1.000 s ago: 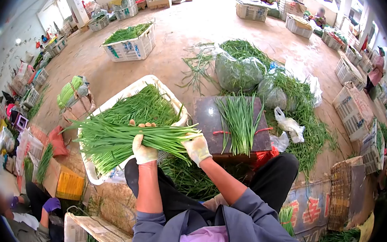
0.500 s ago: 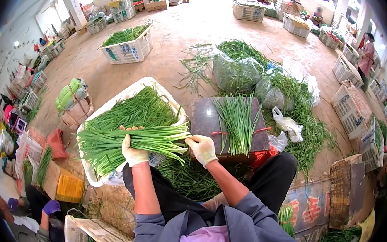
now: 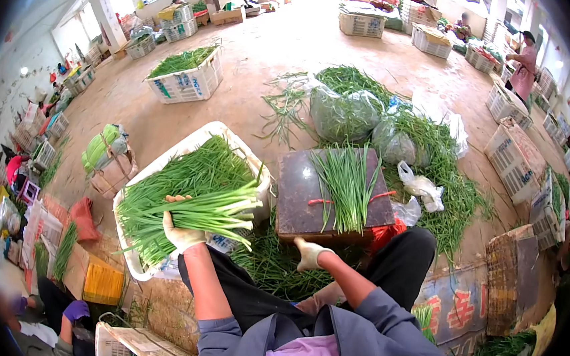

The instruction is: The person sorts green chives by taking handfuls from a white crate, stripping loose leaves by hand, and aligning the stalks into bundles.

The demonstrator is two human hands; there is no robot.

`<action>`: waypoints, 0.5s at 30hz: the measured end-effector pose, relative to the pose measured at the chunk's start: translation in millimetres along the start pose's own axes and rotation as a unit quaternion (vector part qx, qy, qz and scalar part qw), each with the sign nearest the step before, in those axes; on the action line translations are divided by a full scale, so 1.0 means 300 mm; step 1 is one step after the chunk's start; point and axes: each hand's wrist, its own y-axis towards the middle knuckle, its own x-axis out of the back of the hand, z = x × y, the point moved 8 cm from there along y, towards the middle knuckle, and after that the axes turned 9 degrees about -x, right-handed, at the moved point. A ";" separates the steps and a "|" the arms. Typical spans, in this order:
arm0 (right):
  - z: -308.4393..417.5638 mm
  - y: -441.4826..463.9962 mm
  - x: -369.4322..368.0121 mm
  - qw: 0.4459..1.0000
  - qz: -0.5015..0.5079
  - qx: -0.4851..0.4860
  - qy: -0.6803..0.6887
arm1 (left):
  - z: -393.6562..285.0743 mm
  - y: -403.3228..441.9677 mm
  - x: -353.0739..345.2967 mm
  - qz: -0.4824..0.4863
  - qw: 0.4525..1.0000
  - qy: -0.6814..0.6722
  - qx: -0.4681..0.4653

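Gloved except at the fingertips, my left hand (image 3: 183, 233) is wrapped round a bunch of long green stalks (image 3: 219, 211), pale ends pointing right. This bunch lies over the white crate (image 3: 132, 260), which is heaped with loose greens (image 3: 199, 164). My right hand (image 3: 310, 253) is at the front edge of a dark board (image 3: 289, 208), low beside a pile of greens; its fingers look partly extended, with nothing seen in them. On the board lies another bunch (image 3: 347, 189) across a red strap (image 3: 382, 194).
Bagged greens (image 3: 347, 109) and a loose green heap (image 3: 453, 205) lie beyond and right of the board. A full crate (image 3: 188, 83) stands farther off. A co-worker's purple-gloved hand (image 3: 76, 310) is at lower left; a tied bundle (image 3: 113, 171) sits left.
My right hand has left the stalk ends and moved down and right to the board's front edge. My left hand has shifted left and slightly down with the bunch.
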 end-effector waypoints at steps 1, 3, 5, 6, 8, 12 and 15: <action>0.028 -0.045 0.100 0.980 -0.184 0.024 0.073 | -0.006 -0.010 -0.008 -0.003 1.000 0.000 -0.006; 0.076 -0.110 0.228 0.898 -0.094 0.023 0.429 | 0.008 -0.029 -0.045 0.052 0.999 0.002 0.011; 0.139 -0.173 0.373 0.878 -0.207 0.075 0.425 | 0.019 -0.035 -0.063 0.056 0.998 -0.009 0.014; 0.170 -0.216 0.436 0.896 -0.211 0.071 0.385 | 0.033 -0.042 -0.058 0.033 0.998 -0.031 0.038; 0.206 -0.263 0.523 0.877 -0.245 0.116 0.397 | 0.057 -0.045 -0.049 0.021 0.996 -0.058 0.071; 0.373 -0.438 0.635 0.841 -0.392 0.267 0.260 | 0.091 -0.055 -0.062 0.091 0.993 -0.009 0.074; 0.564 -0.460 0.566 0.850 -0.392 0.336 0.106 | 0.151 -0.076 -0.064 0.106 0.988 -0.014 0.112</action>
